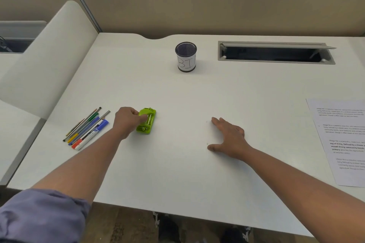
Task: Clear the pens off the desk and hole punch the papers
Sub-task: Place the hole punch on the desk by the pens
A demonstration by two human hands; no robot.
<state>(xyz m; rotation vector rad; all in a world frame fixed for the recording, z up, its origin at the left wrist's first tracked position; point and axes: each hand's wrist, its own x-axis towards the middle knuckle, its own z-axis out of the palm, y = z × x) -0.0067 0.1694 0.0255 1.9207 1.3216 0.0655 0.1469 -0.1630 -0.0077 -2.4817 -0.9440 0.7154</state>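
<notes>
A person's bare forearms extend beyond a rolled-up, purple-grey sleeve (39, 215) bunched on the left arm, nearest the desk (177, 94) edge.

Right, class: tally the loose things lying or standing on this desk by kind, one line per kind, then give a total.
Hole punch, green: 1
Mesh pen cup: 1
Stack of printed papers: 1
Bundle of pens and pencils: 1 (the separate pieces overlap too much to count surely)
Total: 4

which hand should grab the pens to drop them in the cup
Left. The left hand is on the green hole punch, right beside the pens. The right hand lies flat mid-desk, farther from them, nearer the papers. The cup is upright behind.
</notes>
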